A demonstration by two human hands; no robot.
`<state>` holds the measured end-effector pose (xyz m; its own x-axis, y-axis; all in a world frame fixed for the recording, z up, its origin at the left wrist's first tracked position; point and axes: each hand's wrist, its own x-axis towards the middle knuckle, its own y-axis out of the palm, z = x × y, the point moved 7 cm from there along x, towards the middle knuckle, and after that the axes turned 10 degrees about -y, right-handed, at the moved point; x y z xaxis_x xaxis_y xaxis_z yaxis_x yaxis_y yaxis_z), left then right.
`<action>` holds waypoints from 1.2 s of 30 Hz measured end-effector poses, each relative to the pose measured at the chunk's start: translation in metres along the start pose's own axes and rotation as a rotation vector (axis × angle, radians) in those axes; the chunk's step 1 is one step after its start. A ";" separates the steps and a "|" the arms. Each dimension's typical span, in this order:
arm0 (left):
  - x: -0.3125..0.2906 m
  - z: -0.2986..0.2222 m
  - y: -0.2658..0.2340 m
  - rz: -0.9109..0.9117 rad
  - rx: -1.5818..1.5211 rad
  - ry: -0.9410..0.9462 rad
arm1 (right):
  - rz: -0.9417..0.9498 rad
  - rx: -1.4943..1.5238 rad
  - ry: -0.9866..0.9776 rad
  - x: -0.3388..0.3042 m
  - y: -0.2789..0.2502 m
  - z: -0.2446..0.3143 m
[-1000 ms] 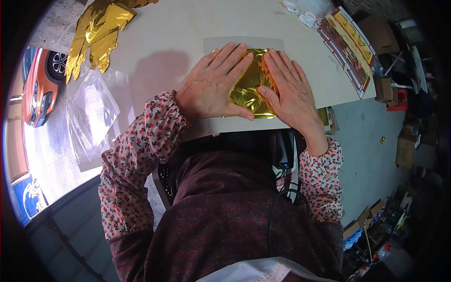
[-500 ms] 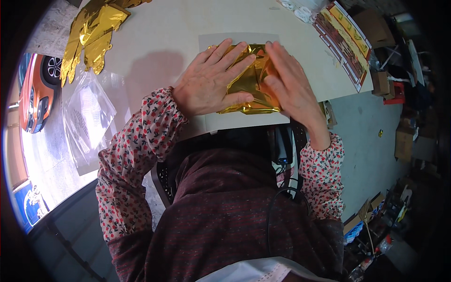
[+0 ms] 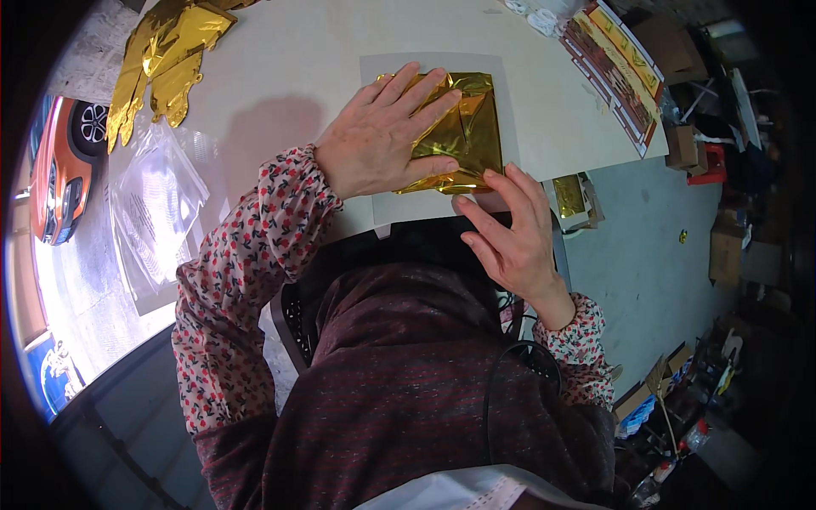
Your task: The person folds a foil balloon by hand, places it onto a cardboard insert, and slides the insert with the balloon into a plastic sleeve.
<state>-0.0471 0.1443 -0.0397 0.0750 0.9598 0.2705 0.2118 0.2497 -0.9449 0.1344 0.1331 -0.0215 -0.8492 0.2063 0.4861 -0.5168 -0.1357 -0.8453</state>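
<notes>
A square of creased gold foil (image 3: 478, 127) lay flat near the close edge of the counter (image 3: 272, 59), on top of a thin grey sheet (image 3: 511, 93) whose margin showed beyond the foil's far and right edges. The left hand (image 3: 382, 136) was spread wide, palm down, over the foil's left part, its fingers pointing away from the body and its thumb stretched across the lower portion. The right hand (image 3: 514, 234) was loosely open with slightly bent fingers, held at the foil's lower right corner; whether its fingertips touched the foil or just hovered over it was hard to tell. Loose gold foil pieces (image 3: 174, 59) lay at the counter's far left, with clear plastic bags (image 3: 157, 208) just nearer the body. At the far right lay a printed card piece (image 3: 614, 76) in red and yellow, beside a crumpled white item (image 3: 544, 21).
</notes>
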 end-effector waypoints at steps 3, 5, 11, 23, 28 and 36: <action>-0.001 0.000 0.000 -0.004 0.003 0.000 | 0.046 0.006 0.025 0.003 0.004 0.000; -0.001 0.000 -0.001 -0.010 -0.001 0.003 | 0.045 0.018 0.019 0.004 0.005 0.001; -0.002 0.001 0.000 -0.004 -0.001 0.001 | 0.054 0.004 0.034 0.004 0.008 0.001; -0.001 0.001 -0.001 -0.001 0.007 -0.004 | 0.079 -0.042 0.050 0.003 0.011 0.001; -0.001 0.001 0.000 0.004 0.004 -0.003 | 0.066 -0.039 0.054 0.000 0.011 0.002; -0.001 0.001 0.001 0.013 0.007 -0.006 | 0.014 0.047 0.033 -0.007 0.005 0.001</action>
<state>-0.0481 0.1434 -0.0416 0.0716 0.9637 0.2572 0.2038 0.2383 -0.9496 0.1379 0.1304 -0.0291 -0.8528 0.2360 0.4659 -0.5099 -0.1836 -0.8404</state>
